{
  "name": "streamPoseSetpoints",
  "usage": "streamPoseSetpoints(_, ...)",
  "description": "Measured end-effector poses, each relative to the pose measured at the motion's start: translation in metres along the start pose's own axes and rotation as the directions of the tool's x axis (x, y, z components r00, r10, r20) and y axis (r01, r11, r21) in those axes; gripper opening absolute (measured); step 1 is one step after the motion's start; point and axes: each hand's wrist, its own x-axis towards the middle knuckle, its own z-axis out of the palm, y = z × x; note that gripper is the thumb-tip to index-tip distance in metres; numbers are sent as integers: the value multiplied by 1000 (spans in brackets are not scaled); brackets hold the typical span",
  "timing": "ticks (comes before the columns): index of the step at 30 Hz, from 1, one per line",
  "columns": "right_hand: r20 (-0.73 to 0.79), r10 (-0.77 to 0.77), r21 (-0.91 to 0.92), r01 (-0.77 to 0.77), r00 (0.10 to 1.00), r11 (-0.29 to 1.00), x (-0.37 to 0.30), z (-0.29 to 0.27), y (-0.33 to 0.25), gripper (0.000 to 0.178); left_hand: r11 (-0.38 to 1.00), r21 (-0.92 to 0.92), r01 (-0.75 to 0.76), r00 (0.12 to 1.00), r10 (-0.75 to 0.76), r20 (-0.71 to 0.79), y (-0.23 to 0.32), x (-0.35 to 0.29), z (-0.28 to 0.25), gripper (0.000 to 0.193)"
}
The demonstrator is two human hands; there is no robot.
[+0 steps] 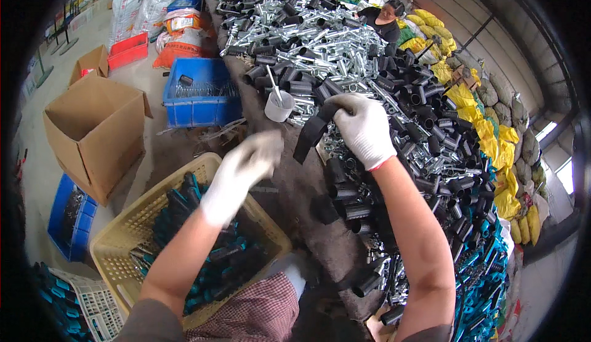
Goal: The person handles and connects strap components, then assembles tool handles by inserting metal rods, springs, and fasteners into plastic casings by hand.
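Black piece [311, 135]: I see it curved.
Upper end [324, 112]: in the right hand [362, 126].
Lower end [301, 153]: pointing down-left.

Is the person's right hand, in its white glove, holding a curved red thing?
Almost! The head view shows that the curved thing is black, not red. The person's right hand, in its white glove, is holding it.

Bright, glossy metal pieces [332, 40] and smooth, faintly shiny black tubes [300, 88]
The white knit gloves [363, 126] look matt; the curved black strip [309, 137], dull. The blue crate [203, 113] is slick plastic, the open box [114, 163] matt cardboard, the perforated basket [104, 243] plastic, the tabletop [320, 237] rough.
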Motion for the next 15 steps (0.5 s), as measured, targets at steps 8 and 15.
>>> streamPoseSetpoints(8,48,-79,-86,83,996,993,-25,-19,-9,29,978,-11,207,878,-181,443,5,75,-1,58)
streamPoseSetpoints(15,78,356,225,-365,931,904,-90,13,-24,26,842,-328,428,778,-159,608,-16,59,-14,39)
